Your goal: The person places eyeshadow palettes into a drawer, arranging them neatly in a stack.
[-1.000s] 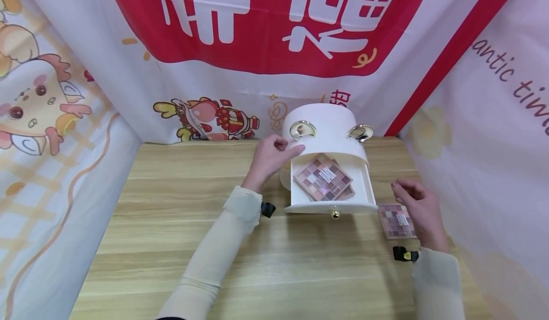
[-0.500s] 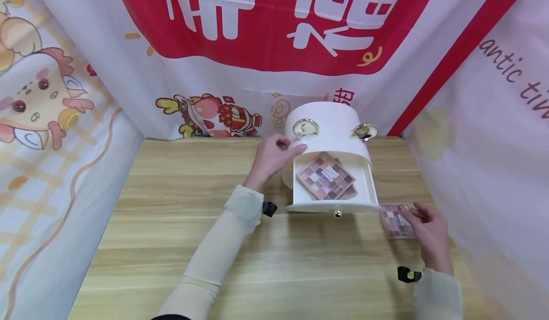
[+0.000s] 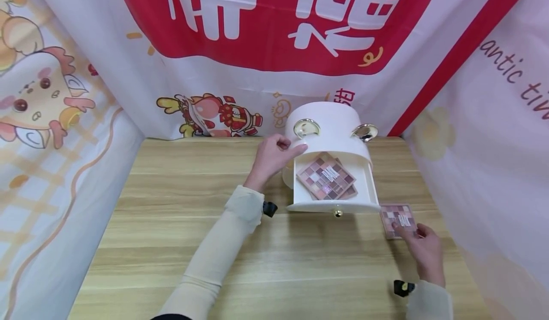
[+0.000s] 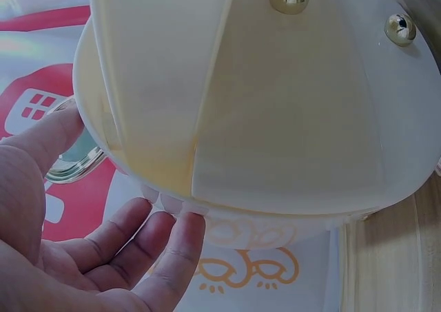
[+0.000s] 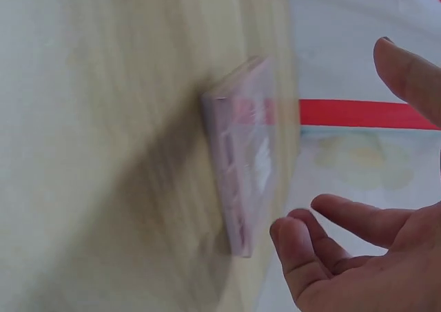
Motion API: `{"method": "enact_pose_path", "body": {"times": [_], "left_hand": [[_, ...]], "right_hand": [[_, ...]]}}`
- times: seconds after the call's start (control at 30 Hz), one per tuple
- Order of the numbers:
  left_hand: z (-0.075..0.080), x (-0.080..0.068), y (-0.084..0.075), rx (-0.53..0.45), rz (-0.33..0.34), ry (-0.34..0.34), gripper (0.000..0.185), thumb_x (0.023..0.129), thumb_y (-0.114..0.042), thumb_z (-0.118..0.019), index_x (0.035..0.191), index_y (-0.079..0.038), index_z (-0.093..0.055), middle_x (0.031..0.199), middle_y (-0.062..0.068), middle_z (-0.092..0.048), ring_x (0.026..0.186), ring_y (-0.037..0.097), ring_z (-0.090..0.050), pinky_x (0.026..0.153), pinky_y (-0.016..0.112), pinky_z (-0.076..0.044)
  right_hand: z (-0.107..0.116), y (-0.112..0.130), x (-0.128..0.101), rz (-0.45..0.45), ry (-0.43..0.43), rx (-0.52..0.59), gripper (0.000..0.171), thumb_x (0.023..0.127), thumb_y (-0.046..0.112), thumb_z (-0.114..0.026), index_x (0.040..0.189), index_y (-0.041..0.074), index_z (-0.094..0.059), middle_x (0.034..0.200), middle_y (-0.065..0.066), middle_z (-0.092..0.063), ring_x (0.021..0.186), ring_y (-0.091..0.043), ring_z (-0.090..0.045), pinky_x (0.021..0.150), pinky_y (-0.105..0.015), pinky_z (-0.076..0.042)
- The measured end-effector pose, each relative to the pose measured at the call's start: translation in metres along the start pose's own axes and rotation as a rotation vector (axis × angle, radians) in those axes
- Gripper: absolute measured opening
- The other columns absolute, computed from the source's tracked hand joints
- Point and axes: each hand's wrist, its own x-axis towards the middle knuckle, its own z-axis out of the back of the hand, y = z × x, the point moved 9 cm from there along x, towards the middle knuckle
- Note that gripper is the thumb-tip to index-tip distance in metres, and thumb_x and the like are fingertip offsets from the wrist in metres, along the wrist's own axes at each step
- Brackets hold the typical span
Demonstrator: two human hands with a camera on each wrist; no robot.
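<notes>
On bench, your left hand (image 3: 272,158) steadies white drawer box (image 3: 330,134), fingers relaxed; right hand (image 3: 422,248) loose-fingered, touching eyeshadow palette (image 3: 398,219), gripping nothing.

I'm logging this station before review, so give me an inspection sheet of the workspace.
Surface: light wooden table.
Job's things: white rounded drawer cabinet, drawer open, holding pink checkered eyeshadow palettes; another pink palette on the table.
Clutter: nothing seen.
Grips: left hand rests on the cabinet's side; right hand, fingers relaxed, at the table palette's near edge.
Cables: nothing seen.
Surroundings: red-and-white cartoon banners.
</notes>
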Motion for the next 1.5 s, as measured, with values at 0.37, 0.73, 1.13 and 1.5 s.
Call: {"method": "enact_pose_path", "body": {"times": [0.37,0.73,1.13,1.5], "left_hand": [[0.0,-0.003,0.002,0.0,0.014,-0.015,0.063,0.079,-0.06,-0.079,0.113,-0.01,-0.065,0.108,0.002,-0.063,0.098,0.018,-0.058,0.087,0.034,-0.052],[-0.001,-0.004,0.001,0.015,0.015,-0.009,0.062,0.079,-0.061,-0.077,0.113,-0.01,-0.065,0.107,0.001,-0.062,0.098,0.018,-0.058,0.086,0.034,-0.052],[-0.001,-0.005,-0.001,0.008,0.003,-0.012,0.06,0.08,-0.06,-0.078,0.111,-0.01,-0.065,0.106,0.001,-0.063,0.098,0.018,-0.058,0.087,0.034,-0.052],[-0.002,-0.006,0.001,-0.005,0.012,-0.016,0.062,0.079,-0.062,-0.077,0.112,-0.01,-0.064,0.107,0.001,-0.063,0.098,0.019,-0.058,0.086,0.035,-0.052]], "right_hand": [[-0.012,-0.011,0.003,0.005,0.049,-0.069,0.118,0.075,0.05,-0.086,0.148,-0.018,-0.023,0.143,-0.043,-0.031,0.126,-0.05,-0.039,0.108,-0.06,-0.035],[-0.013,-0.021,0.006,-0.021,-0.01,-0.282,0.136,0.065,0.061,-0.088,0.144,-0.024,-0.016,0.142,-0.052,-0.004,0.126,-0.063,-0.018,0.103,-0.073,-0.029],[-0.012,-0.023,0.017,0.001,-0.07,-0.469,0.131,0.065,0.063,-0.086,0.135,-0.029,-0.023,0.131,-0.053,-0.022,0.12,-0.062,-0.022,0.104,-0.068,-0.024],[-0.012,-0.022,0.019,0.057,-0.138,-0.444,0.128,0.065,0.062,-0.087,0.136,-0.026,-0.026,0.133,-0.048,-0.028,0.122,-0.059,-0.025,0.107,-0.065,-0.022]]}}
